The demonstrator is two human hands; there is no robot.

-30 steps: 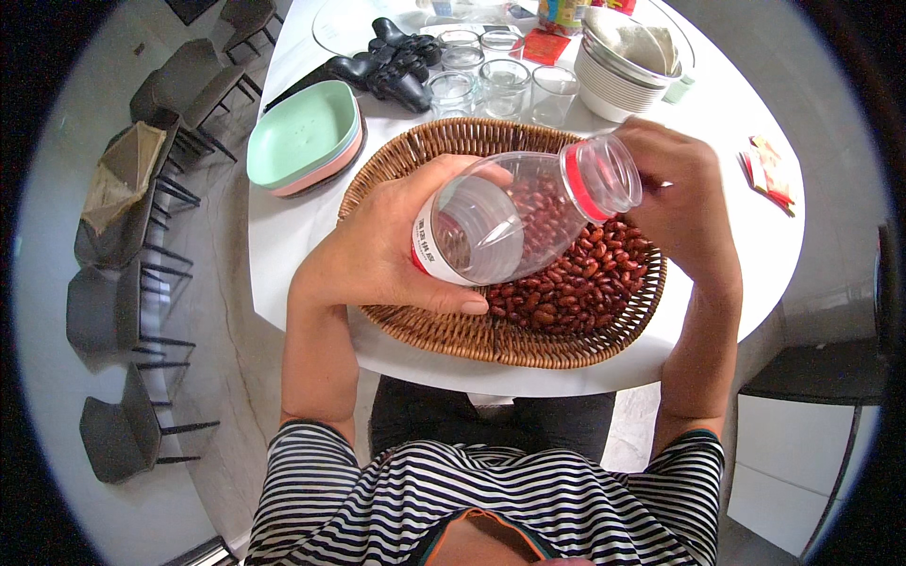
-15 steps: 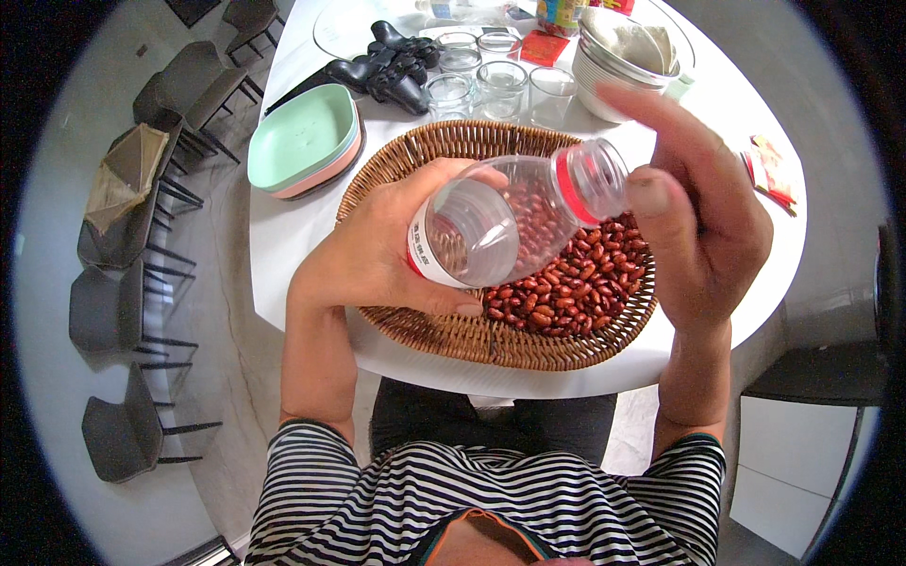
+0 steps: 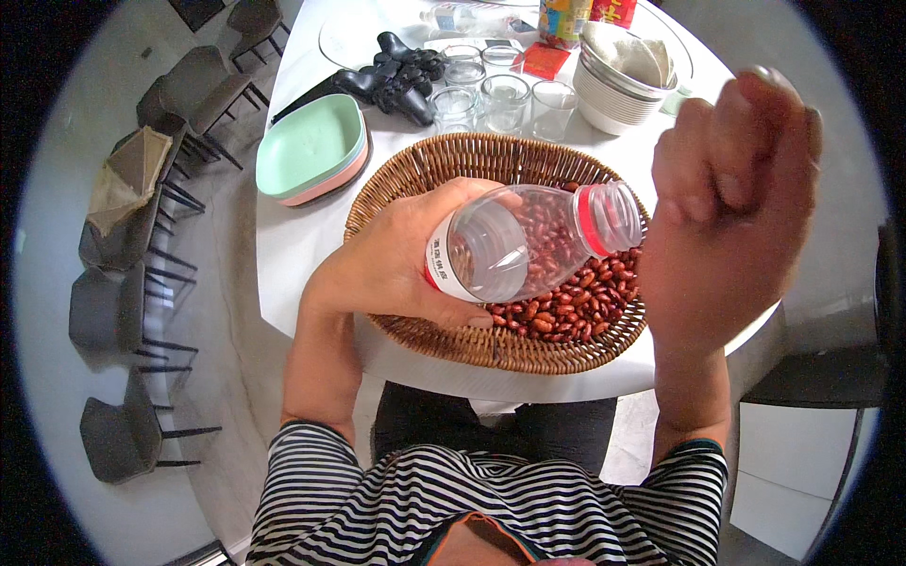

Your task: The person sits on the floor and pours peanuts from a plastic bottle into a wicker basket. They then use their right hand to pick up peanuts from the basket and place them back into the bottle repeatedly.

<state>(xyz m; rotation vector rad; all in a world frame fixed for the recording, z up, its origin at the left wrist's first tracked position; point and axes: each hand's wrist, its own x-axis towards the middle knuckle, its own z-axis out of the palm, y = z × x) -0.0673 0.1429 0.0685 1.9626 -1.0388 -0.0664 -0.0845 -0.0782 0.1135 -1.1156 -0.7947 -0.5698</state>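
Note:
My left hand (image 3: 392, 255) is wrapped round a clear plastic bottle (image 3: 519, 241) with a red neck ring and a white label. The bottle lies tilted over the basket, its uncapped mouth pointing right, and nothing shows inside it. Beneath it, an oval brown wicker basket (image 3: 429, 347) holds many glossy reddish-brown beans (image 3: 576, 307), heaped toward its right side. My right hand (image 3: 731, 222) is raised right of the bottle mouth, apart from it. Its fingers are curled in and pressed together; whatever they may hold is hidden.
On the white table (image 3: 283, 283), green and pink trays (image 3: 311, 141) sit at the left. Behind the basket are black game controllers (image 3: 401, 80), several clear glasses (image 3: 505, 102), a red packet (image 3: 545, 61) and stacked bowls (image 3: 618, 94). Grey chairs (image 3: 118, 316) line the left.
My right hand has drawn back from the bottle mouth, up and to the right, and its fingers have curled closed. My left hand still holds the bottle, slightly further right and lower in view.

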